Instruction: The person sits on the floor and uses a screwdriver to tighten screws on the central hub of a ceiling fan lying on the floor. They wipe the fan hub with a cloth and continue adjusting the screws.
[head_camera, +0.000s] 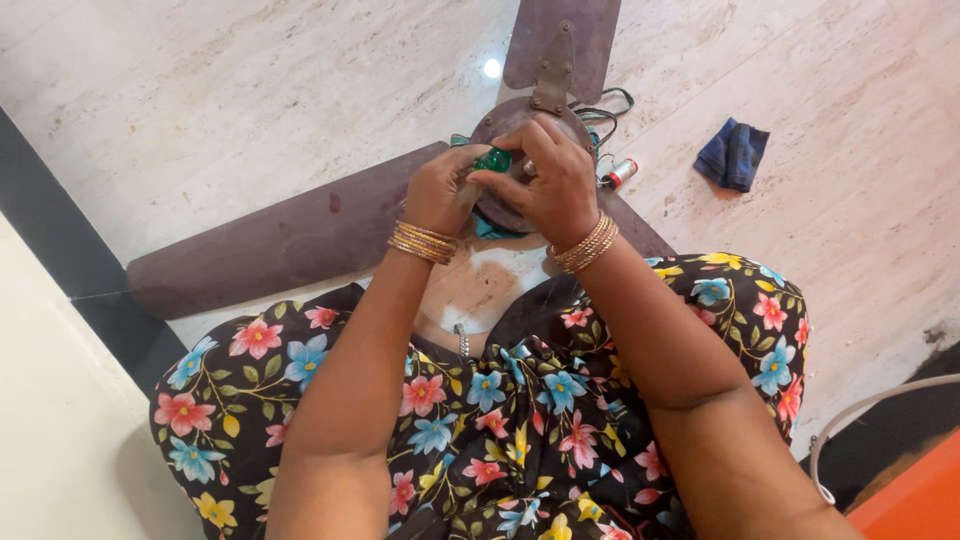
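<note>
A brown ceiling fan (300, 235) lies on the pale marble floor, its round motor hub (520, 115) right under my hands. My left hand (440, 190) and my right hand (550, 180) meet over the hub, both closed around a small green-handled tool (492, 159), likely a screwdriver. Its tip is hidden between my fingers. Gold bangles ring both wrists. One blade (560, 40) points away from me, another stretches left, and a third runs under my right forearm.
A folded dark blue cloth (733, 153) lies on the floor to the right. A small red and white cylinder (620, 173) and green wires sit beside the hub. My floral-print lap fills the foreground. A white cord (860, 410) curves at lower right.
</note>
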